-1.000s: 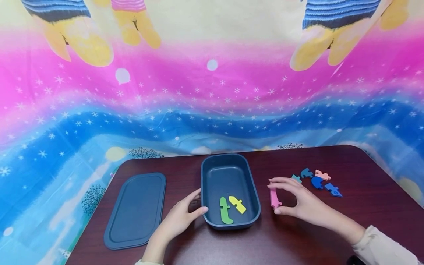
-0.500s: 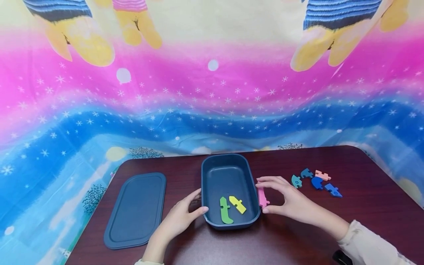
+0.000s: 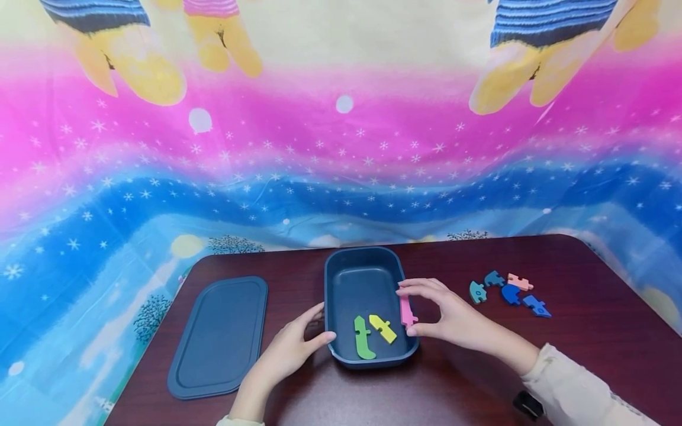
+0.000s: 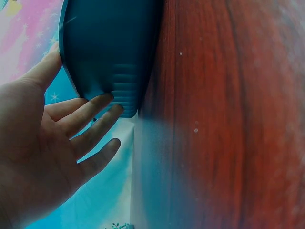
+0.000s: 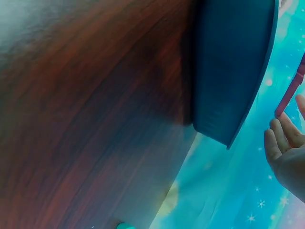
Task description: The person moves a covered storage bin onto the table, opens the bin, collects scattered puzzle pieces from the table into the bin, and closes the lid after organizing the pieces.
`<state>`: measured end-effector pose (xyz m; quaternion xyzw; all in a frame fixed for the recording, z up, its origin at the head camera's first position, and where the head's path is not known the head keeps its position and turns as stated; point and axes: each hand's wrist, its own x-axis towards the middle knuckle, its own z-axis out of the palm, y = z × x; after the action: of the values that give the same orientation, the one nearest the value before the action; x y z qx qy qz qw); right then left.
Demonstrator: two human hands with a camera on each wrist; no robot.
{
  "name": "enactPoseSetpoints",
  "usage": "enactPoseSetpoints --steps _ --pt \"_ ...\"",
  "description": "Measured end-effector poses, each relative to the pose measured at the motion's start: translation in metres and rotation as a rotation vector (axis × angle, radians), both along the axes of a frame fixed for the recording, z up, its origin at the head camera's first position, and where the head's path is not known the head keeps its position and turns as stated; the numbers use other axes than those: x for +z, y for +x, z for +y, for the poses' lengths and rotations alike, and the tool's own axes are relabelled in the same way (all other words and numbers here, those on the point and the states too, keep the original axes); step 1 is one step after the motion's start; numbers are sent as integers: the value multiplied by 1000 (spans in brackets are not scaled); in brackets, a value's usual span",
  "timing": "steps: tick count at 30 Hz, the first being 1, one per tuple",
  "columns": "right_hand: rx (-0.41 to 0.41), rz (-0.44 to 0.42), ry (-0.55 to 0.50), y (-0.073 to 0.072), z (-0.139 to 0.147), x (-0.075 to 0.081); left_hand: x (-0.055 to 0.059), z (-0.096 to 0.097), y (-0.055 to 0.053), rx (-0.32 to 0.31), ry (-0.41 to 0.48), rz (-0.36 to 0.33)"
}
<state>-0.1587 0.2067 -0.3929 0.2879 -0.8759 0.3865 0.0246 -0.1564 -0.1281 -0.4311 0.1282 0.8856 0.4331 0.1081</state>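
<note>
Compared with a second ago, the right hand [image 3: 453, 310] has travelled left from over the table [image 3: 453, 384], bringing the flat pink puzzle piece [image 3: 407, 312], pinched between thumb and fingertips, above the right rim of the dark blue-grey rectangular box [image 3: 374, 362]. The left hand [image 3: 290, 346] stays at the box's left side, fingers loosely spread and nearly straight, thumb at the rim, gripping nothing. Two pieces lie inside the box, one long green [image 3: 362, 340] and one short yellow [image 3: 382, 329]. Five more lie on the table at the right: two teal, two blue, one salmon. One matching flat lid [image 3: 218, 337] lies to the left. The right wrist view cuts off the right hand and part of the pink piece; a small black object [image 3: 527, 404] by the right sleeve is hard to make out.
</note>
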Motion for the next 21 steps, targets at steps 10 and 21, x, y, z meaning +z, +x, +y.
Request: enactPoseSetpoints --steps 10,21 --pt "14 -4 -3 -12 -13 5 2 0 0 3 -4 7" --pt "28 -56 1 -28 -26 9 0 -1 -2 -1 -9 9"
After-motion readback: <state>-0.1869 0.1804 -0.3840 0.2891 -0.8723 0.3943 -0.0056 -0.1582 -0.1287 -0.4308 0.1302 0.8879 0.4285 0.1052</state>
